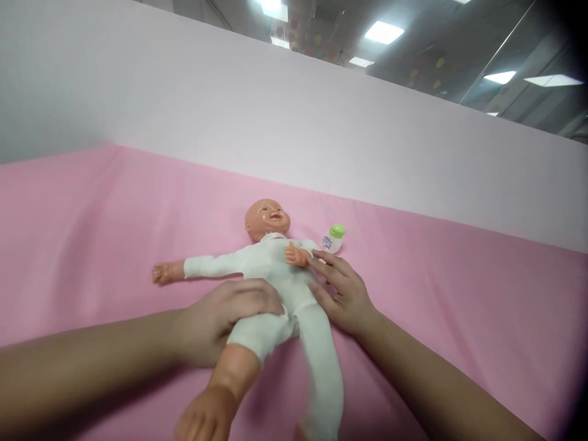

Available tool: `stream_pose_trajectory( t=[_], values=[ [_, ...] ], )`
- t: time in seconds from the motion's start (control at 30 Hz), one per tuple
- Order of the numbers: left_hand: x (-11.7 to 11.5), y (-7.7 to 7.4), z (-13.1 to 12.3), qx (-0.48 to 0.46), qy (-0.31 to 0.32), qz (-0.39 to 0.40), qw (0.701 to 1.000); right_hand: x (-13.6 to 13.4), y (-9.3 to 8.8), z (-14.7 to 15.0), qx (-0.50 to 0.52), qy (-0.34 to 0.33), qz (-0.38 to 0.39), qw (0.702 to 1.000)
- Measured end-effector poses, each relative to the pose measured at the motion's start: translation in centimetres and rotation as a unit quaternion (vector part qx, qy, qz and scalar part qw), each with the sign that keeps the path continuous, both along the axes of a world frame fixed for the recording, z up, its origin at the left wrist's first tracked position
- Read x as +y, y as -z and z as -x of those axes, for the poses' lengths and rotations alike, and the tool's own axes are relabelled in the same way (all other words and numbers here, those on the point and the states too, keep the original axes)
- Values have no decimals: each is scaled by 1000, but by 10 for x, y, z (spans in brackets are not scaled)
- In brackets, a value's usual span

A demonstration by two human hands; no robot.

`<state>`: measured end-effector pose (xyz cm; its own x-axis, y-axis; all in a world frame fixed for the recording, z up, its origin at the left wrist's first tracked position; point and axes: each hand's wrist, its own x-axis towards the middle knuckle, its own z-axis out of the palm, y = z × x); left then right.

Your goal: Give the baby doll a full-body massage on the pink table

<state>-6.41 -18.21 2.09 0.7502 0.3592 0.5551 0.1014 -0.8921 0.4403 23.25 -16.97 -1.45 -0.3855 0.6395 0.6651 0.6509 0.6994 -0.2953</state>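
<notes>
A baby doll (pixel 280 269) in a white cloth body lies on its back, its head toward the wall. My left hand (pixel 232 306) is closed around the top of the doll's leg on the left, fingers curled over the hip and the thumb hidden. My right hand (pixel 342 291) rests against the doll's other side, fingers stretched and apart, the tips touching the small doll arm that is bent across the chest. The doll's other arm reaches out to the left. Just beyond my right fingertips lies a small clear bottle (pixel 331 240) with a green cap.
A pink sheet (pixel 459 294) with soft folds covers the surface under the doll. Behind it rises a plain white wall (pixel 275 116). Above the wall's top edge, glass (pixel 413 67) reflects or shows ceiling lights.
</notes>
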Motion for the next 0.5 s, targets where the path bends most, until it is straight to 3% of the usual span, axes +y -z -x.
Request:
stream_pose_trajectory(
  t=[0.1, 0.17, 0.33, 0.5],
  values=[
    [-8, -6, -3, 8, 55, 55, 997, -2, -3, 2, -34, -14, -34, 999],
    [-10, -7, -4, 14, 63, 68, 996, -3, -5, 3, -80, -27, -12, 996],
    [-7, 0, -6, -8, 13, 60, 998, -3, -8, 4, -145, -48, 74, 985],
    [4, 0, -13, 13, -3, 98, 995, 2, -14, 10, -147, -46, 105, 982]
  ],
)
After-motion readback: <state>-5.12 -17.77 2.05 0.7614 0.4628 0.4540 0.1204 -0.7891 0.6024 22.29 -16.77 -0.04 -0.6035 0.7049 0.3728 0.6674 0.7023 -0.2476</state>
